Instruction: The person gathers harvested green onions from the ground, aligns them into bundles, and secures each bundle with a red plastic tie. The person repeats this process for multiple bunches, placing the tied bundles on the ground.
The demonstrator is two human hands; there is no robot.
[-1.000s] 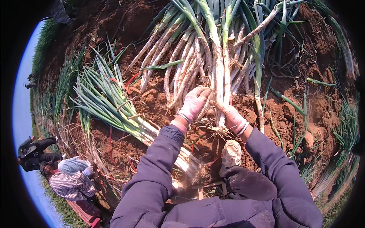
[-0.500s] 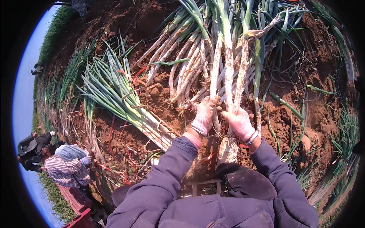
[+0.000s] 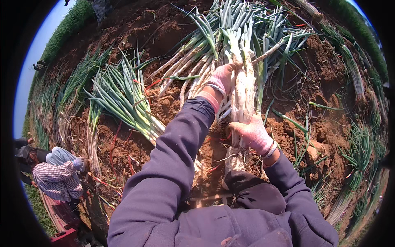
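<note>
Where soil clings, the leek bundle [image 3: 242,94] shows white stalks.

A bunch of leeks [image 3: 242,92] is gripped by two gloved hands: the left hand [image 3: 222,78] above, the right hand [image 3: 254,133] lower, near the roots. A second leek bundle [image 3: 123,103] is laid on the red soil [image 3: 325,82] left of the held bunch. A crouching person [image 3: 57,175] is seen well apart, further left.

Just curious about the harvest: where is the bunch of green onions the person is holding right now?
The held bunch is upper centre in the head view, gripped between left hand and right hand, above red soil.
</note>
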